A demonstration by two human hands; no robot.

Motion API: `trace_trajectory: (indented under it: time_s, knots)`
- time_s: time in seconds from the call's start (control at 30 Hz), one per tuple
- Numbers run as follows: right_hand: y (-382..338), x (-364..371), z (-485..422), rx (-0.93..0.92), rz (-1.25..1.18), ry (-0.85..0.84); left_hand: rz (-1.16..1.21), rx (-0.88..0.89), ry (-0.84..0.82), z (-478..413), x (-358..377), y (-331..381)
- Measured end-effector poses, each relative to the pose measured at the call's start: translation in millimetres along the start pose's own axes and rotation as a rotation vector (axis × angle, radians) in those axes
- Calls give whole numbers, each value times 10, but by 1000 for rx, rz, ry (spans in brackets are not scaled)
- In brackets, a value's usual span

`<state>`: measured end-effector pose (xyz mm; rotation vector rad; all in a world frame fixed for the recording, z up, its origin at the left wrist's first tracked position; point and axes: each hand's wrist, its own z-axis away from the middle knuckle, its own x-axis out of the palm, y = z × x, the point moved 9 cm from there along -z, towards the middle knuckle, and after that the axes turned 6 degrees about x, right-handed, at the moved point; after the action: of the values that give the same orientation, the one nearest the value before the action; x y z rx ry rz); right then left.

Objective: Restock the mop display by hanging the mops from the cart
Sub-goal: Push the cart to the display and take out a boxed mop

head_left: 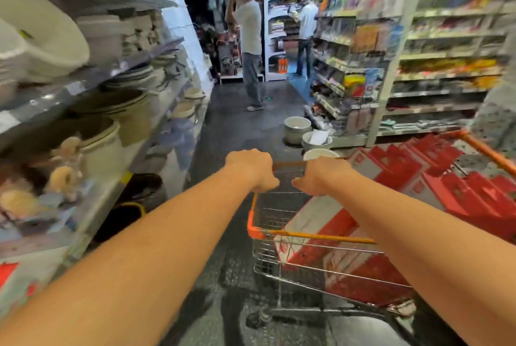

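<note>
A silver wire shopping cart (329, 238) with an orange plastic rim stands in a store aisle, right of centre and near. Both bare arms reach out over it to its far left corner. The left hand (252, 171) and the right hand (318, 176) sit side by side, close but apart, each grip closed over the orange far bar (289, 163) of the rim. Their backs face up and the fingers are hidden behind the bar. The thumbs point toward each other. Flat red-and-white packages (391, 169) fill the cart, stacked leaning from the near end out to the far right. Whether they hold mops cannot be told. Just beyond the cart, three white round buckets (297, 129) stand on the dark floor (231, 128) by the foot of the right shelving (446, 55), which is packed with blurred, colourful goods. The left shelving (92, 77) carries white basins and stacked bowls. Far down the aisle, a person in a white shirt (250, 30) stands with one arm raised, and a second person (307, 22) stands farther back to the right.
</note>
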<state>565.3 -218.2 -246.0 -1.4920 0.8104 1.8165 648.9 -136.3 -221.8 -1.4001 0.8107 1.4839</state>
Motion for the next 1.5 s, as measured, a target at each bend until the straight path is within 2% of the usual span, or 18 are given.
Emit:
trace_trajectory:
  time_s: [0.3,0.6,0.93,1.03,1.13,1.33,1.5]
  knots:
    - [1510,412,-384,221,-37,-106,41,203,-15,-968,27,1315]
    - [1972,799,-756,363,-129,-100,53,325,3,-1711,203,1782]
    - [2236,1145,-1667,680,-472,-25,287,395,93,-2962,480,1718]
    - [2338,1318,-1944,822,-641,-11,412,451,49,-3384,673,1755]
    - [2472,1464,-2141,963,-802,90,515,477,9,-3720,888,1833]
    - [2679,1845,-2196,1259,-1059,214,595,442,-84,-4180,1296,2028]
    - [2700,2247,-2285,1272,-1302,205,737,421,-157,-4350,1509,2191]
